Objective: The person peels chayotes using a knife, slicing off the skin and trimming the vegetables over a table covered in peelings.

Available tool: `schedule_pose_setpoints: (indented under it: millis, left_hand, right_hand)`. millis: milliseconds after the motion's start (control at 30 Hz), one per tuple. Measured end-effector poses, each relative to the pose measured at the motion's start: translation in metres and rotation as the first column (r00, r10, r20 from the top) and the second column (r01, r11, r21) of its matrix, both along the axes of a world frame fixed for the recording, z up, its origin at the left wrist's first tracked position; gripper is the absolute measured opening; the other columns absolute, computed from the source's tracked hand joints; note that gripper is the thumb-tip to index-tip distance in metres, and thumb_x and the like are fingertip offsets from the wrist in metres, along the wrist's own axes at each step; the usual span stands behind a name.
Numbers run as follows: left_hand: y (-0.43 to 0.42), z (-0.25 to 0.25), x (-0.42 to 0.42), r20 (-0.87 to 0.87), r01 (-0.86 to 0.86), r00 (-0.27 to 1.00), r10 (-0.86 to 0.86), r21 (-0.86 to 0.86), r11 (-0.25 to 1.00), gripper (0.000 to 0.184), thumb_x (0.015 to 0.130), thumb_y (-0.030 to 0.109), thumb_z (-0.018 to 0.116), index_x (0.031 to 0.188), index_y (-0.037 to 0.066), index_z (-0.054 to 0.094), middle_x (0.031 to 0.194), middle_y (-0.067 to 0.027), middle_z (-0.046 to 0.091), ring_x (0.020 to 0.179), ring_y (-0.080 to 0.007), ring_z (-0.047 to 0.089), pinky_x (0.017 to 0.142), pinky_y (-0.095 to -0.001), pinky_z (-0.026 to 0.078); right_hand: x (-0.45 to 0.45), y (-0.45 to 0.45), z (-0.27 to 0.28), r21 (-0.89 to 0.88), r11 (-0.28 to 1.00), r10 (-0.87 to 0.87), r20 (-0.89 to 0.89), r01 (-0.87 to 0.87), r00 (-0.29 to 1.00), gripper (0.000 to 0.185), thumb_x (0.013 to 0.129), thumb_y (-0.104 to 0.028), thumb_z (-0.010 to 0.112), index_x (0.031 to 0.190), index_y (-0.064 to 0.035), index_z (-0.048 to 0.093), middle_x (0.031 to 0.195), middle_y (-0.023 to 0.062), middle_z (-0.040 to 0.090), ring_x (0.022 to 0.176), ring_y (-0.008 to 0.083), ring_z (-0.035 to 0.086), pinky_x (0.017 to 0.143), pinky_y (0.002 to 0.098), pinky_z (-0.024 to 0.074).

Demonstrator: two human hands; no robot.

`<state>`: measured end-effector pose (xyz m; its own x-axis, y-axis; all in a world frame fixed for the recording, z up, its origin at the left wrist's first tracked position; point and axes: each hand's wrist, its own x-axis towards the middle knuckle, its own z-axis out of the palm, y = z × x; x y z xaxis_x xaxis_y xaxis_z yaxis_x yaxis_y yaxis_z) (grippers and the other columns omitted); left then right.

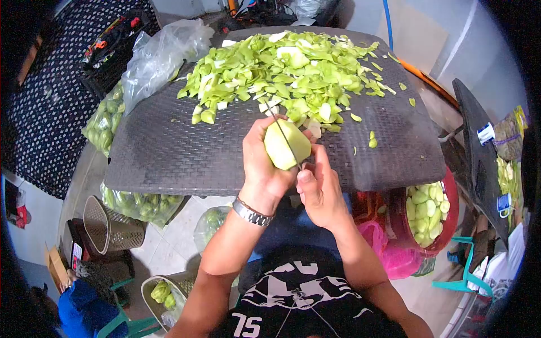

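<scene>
My left hand [260, 155], with a metal watch [252, 214] on its wrist, is closed around a peeled, pale green chayote [276, 147] above the near part of the table. A thin knife [286, 138] lies across the chayote, its tip pointing away from me. My right hand [322, 188] grips the knife at its near end, with the thumb close to the chayote; the fingers hide most of the handle. Just beyond my hands, a wide heap of green peelings [298, 67] covers the far part of the dark woven table [169, 146].
A clear plastic bag [160, 59] rests at the table's left corner, near bagged green chayotes [104, 124]. Below right stands a red tub [451, 217] of peeled pieces. Woven bins [107, 225] stand at lower left. A person in blue [90, 307] is at bottom left.
</scene>
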<state>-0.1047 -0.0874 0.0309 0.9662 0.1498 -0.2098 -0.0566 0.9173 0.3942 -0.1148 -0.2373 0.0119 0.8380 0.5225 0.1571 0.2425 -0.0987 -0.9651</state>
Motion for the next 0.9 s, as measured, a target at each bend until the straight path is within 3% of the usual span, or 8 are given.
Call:
schedule_pose_setpoints:
  millis: [133, 233, 333, 433, 567, 800, 833, 900]
  left_hand:
    - [-0.002, 0.003, -0.012, 0.021, 0.042, 0.999, -0.042, 0.012, 0.999, 0.023, 0.102, 0.028, 0.051, 0.105, 0.008, 0.061, 0.097, -0.0143, 0.068, 0.092, -0.0349, 0.070, 0.090, -0.0512, 0.057]
    - [-0.020, -0.001, -0.011, 0.090, -0.125, 0.989, 0.119, 0.065, 0.990, 0.024, 0.103, 0.029, 0.049, 0.105, 0.007, 0.060, 0.101, -0.0139, 0.067, 0.096, -0.0359, 0.069, 0.091, -0.0509, 0.057]
    - [-0.021, -0.009, -0.014, 0.155, -0.101, 0.984, 0.091, 0.055, 0.993, 0.029, 0.105, 0.032, 0.048, 0.111, 0.006, 0.060, 0.108, -0.0162, 0.067, 0.104, -0.0396, 0.068, 0.095, -0.0514, 0.055]
    - [-0.012, -0.018, -0.012, 0.291, 0.101, 0.952, -0.098, 0.006, 0.995, 0.038, 0.106, 0.036, 0.047, 0.116, 0.002, 0.061, 0.112, -0.0197, 0.067, 0.112, -0.0435, 0.065, 0.100, -0.0522, 0.053]
    - [0.005, -0.033, -0.001, 0.229, 0.369, 0.908, -0.350, -0.044, 0.928, 0.048, 0.108, 0.041, 0.044, 0.116, -0.002, 0.064, 0.117, -0.0227, 0.068, 0.116, -0.0448, 0.063, 0.106, -0.0518, 0.049]
    - [-0.009, -0.022, -0.010, 0.346, 0.118, 0.928, -0.139, 0.082, 0.990, 0.060, 0.108, 0.056, 0.039, 0.106, 0.001, 0.065, 0.107, -0.0186, 0.069, 0.113, -0.0416, 0.064, 0.104, -0.0534, 0.050]
    - [-0.004, -0.025, -0.010, 0.433, 0.135, 0.885, -0.170, 0.109, 0.985, 0.080, 0.099, 0.074, 0.041, 0.124, 0.000, 0.060, 0.115, -0.0199, 0.067, 0.115, -0.0414, 0.064, 0.105, -0.0537, 0.050]
    - [-0.013, -0.012, -0.023, 0.406, 0.047, 0.906, -0.124, 0.196, 0.980, 0.096, 0.092, 0.084, 0.039, 0.141, 0.001, 0.045, 0.124, -0.0193, 0.062, 0.119, -0.0395, 0.062, 0.106, -0.0513, 0.049]
  right_hand:
    - [-0.003, 0.003, -0.007, 0.073, 0.997, -0.025, 0.069, 0.020, 0.997, 0.084, 0.100, -0.063, 0.054, 0.149, 0.0022, 0.033, 0.114, 0.0281, 0.068, 0.106, 0.0371, 0.071, 0.087, 0.0418, 0.0540]
    - [-0.003, 0.001, -0.004, 0.057, 0.998, -0.017, 0.042, 0.015, 0.999, 0.084, 0.101, -0.062, 0.053, 0.151, 0.0019, 0.031, 0.126, 0.0295, 0.065, 0.120, 0.0417, 0.066, 0.096, 0.0439, 0.0525]
    - [0.000, -0.002, -0.005, 0.055, 0.998, -0.001, 0.062, -0.003, 0.998, 0.083, 0.101, -0.060, 0.054, 0.151, 0.0013, 0.031, 0.127, 0.0284, 0.065, 0.121, 0.0440, 0.065, 0.097, 0.0454, 0.0523]
    - [0.004, -0.008, -0.005, 0.036, 0.999, 0.019, 0.141, -0.024, 0.990, 0.081, 0.100, -0.059, 0.055, 0.150, -0.0001, 0.031, 0.127, 0.0298, 0.064, 0.121, 0.0477, 0.063, 0.097, 0.0480, 0.0521]
    - [0.002, -0.015, -0.010, -0.101, 0.994, 0.062, 0.169, -0.046, 0.984, 0.083, 0.099, -0.060, 0.057, 0.150, -0.0017, 0.029, 0.126, 0.0318, 0.064, 0.118, 0.0521, 0.062, 0.096, 0.0528, 0.0515]
    - [0.002, -0.022, -0.012, -0.093, 0.986, 0.145, 0.106, -0.135, 0.984, 0.090, 0.097, -0.067, 0.055, 0.151, -0.0008, 0.028, 0.120, 0.0332, 0.066, 0.114, 0.0533, 0.063, 0.093, 0.0527, 0.0516]
    - [0.002, -0.023, -0.011, -0.056, 0.987, 0.154, 0.079, -0.150, 0.985, 0.089, 0.097, -0.067, 0.054, 0.150, -0.0006, 0.029, 0.118, 0.0327, 0.067, 0.114, 0.0531, 0.063, 0.092, 0.0520, 0.0518]
    - [0.002, -0.022, -0.009, 0.024, 0.983, 0.182, 0.030, -0.183, 0.983, 0.087, 0.097, -0.068, 0.053, 0.147, -0.0003, 0.032, 0.115, 0.0318, 0.068, 0.113, 0.0525, 0.064, 0.090, 0.0507, 0.0522]
